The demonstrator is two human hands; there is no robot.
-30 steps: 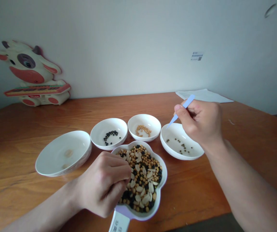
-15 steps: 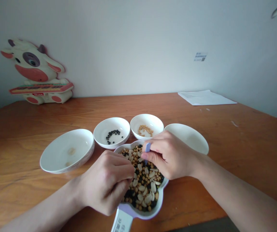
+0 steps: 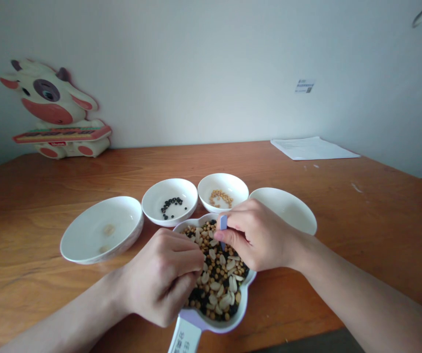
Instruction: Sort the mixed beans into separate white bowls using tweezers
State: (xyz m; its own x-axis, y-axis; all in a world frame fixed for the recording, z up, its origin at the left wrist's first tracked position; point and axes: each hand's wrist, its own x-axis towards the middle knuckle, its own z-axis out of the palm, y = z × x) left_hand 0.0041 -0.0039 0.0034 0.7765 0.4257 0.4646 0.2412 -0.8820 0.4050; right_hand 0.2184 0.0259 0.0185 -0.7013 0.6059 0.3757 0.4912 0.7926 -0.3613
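Observation:
A pan-shaped tray (image 3: pixel 245 301) with a scalloped white-and-lavender rim holds a mix of peanuts (image 3: pixel 225 300), yellow soybeans and black beans. Over its upper right side, my right hand (image 3: pixel 258 235) pinches light purple tweezers (image 3: pixel 223 223) between thumb and fingers, their lower end pointing down at the beans. My left hand (image 3: pixel 166 274) is closed above the tray's left side, its fingertips curled in. Whether it holds anything is hidden. A labelled handle (image 3: pixel 185 336) runs toward me below the left hand.
Beyond the tray stand a bowl with black beans (image 3: pixel 170 189) and a bowl with soybeans (image 3: pixel 223 182). A larger bowl (image 3: pixel 82 235) is at left, and another bowl (image 3: pixel 287 208) sits behind my right hand. Farther back are a cow toy keyboard (image 3: pixel 62 117) and papers (image 3: pixel 313 148).
The purple tweezers have tilted slightly in my right hand, and more of their lower part shows. Both hands stay almost in place, and the whole view has shifted a touch.

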